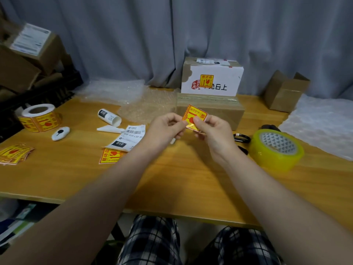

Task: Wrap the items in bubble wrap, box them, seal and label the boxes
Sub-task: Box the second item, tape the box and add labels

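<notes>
As left hand and right hand pinch sticker, box behind, tape roll near

"010" on curled label; "010" on flat shipping label; "日上" on white box.

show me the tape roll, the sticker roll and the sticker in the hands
tape roll (275, 162), head view, yellowish side wall
sticker roll (41, 121), head view, printed outer wrap
sticker (193, 114), head view, upper yellow face

The right hand covers part of the fragile sticker, its print blurred. At the left edge the sticker stack is cut off.
</notes>
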Motion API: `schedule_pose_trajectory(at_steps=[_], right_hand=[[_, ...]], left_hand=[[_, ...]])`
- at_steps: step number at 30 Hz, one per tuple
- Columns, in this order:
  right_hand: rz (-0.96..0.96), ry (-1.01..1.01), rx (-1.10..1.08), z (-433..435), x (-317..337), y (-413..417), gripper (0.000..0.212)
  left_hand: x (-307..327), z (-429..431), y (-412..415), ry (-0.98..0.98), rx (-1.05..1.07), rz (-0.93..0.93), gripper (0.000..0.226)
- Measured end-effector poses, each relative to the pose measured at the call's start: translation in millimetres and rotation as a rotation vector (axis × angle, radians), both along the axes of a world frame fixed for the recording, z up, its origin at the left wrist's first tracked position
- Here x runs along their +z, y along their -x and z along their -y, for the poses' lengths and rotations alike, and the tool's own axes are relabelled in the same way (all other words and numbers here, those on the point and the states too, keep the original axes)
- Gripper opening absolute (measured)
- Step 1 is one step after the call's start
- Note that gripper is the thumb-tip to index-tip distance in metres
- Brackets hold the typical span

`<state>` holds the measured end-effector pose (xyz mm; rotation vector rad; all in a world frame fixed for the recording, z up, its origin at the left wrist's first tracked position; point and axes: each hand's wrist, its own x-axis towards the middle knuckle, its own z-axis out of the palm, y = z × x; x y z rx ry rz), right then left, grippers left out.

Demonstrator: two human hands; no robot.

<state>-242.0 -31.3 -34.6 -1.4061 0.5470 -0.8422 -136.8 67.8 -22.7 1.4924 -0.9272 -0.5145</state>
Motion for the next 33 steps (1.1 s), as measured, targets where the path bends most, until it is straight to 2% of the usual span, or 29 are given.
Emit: schedule_pose_trajectory(at_steps=[2, 4, 6, 9, 12, 15, 17, 20, 24, 28, 30, 31, 33], right_hand=[[0.026, -0.01, -0.006, 8, 1, 7, 0.008], [0.02, 0.049, -0.004, 13, 1, 11, 0.008], [-0.052, 0.187, -0.002, 16, 1, 13, 0.012], [-0.236, 0.369, 0.059, 22, 1, 14, 0.016], [-0.408, 0.529, 0.15, 26, 6, 17, 0.014], [-0.496, 0.577, 0.216, 28, 11, 20, 0.009], [-0.461, 0.512, 0.215, 30, 10, 20, 0.008], [-0.33, 0.396, 0.175, 35, 5, 21, 0.009], [-0.268, 0.355, 0.153, 35, 3, 22, 0.016], [-0.249, 0.323, 0.094, 32, 2, 19, 0.026], [-0.275, 0.325, 0.049, 32, 2, 17, 0.033], [-0.285, 0.347, 0.017, 32, 1, 16, 0.03], [-0.306, 0.504, -0.082, 33, -2, 15, 0.009]], left_hand=[[0, 5, 7, -0.081, -0.097, 0.006, 0.012], [-2, 11, 12, -0.113, -0.106, 0.041, 0.005], [-3, 16, 13, -0.062, -0.01, 0.1, 0.018], [-1, 18, 7, -0.048, 0.061, 0.352, 0.032], [3, 15, 6, -0.133, -0.02, 0.529, 0.012], [3, 14, 4, -0.181, -0.008, 0.549, 0.006], [3, 14, 2, -0.178, -0.01, 0.444, 0.006], [5, 12, 3, -0.187, -0.122, 0.136, 0.008], [0, 11, 3, -0.2, -0.204, -0.03, 0.012], [0, 11, 6, -0.093, -0.283, -0.256, 0.014], [1, 11, 8, -0.06, -0.315, -0.306, 0.015], [1, 12, 8, -0.054, -0.314, -0.311, 0.015], [-1, 14, 7, -0.046, -0.239, -0.278, 0.014]])
